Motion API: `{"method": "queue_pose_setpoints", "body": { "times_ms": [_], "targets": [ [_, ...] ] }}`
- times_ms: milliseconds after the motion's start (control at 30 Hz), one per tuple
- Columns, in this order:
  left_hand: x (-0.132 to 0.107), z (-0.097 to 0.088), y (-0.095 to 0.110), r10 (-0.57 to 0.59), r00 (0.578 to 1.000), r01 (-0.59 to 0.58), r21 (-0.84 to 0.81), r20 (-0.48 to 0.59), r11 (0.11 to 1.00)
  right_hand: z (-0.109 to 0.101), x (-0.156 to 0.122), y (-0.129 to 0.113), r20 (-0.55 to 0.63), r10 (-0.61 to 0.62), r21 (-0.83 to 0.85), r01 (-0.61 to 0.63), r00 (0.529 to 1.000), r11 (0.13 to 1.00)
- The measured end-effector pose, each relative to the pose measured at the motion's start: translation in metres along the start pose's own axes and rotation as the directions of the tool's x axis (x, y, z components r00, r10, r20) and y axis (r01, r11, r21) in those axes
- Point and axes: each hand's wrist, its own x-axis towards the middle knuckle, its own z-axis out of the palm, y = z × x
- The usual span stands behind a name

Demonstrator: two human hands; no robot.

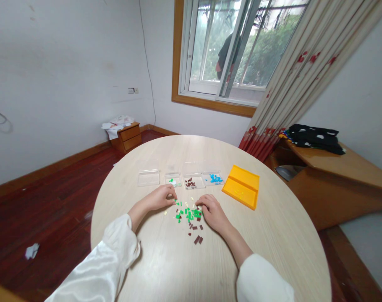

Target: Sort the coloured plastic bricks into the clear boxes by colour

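A heap of small flat pieces [188, 216], green, dark red and pale, lies on the round wooden table [273, 235]. My left hand [161, 197] rests at the heap's left edge, fingertips pinched together over a green piece. My right hand [211, 209] touches the heap's right edge with bent fingers. Beyond the heap stands a row of clear boxes: an empty one [148, 177], one with green and white bits [173, 180], one with dark red pieces [192, 182] and one with blue pieces [213, 178]. Whether either hand actually holds a piece is too small to tell.
An open yellow case [242, 186] lies right of the clear boxes. A wooden desk [342, 167] with dark clothing stands at the right, by a curtain [298, 75]. A small cabinet [127, 136] sits against the far wall; a window [228, 50] is behind the table.
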Motion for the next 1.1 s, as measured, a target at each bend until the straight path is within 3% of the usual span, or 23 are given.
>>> {"method": "queue_pose_setpoints", "body": {
  "times_ms": [1100],
  "targets": [
    [-0.0008,0.0018,0.0048,0.021,0.999,-0.019,-0.060,0.036,0.998,-0.0001,0.0011,-0.0012,0.010,0.010,-0.021,-0.010,1.000,1.000]
  ]
}}
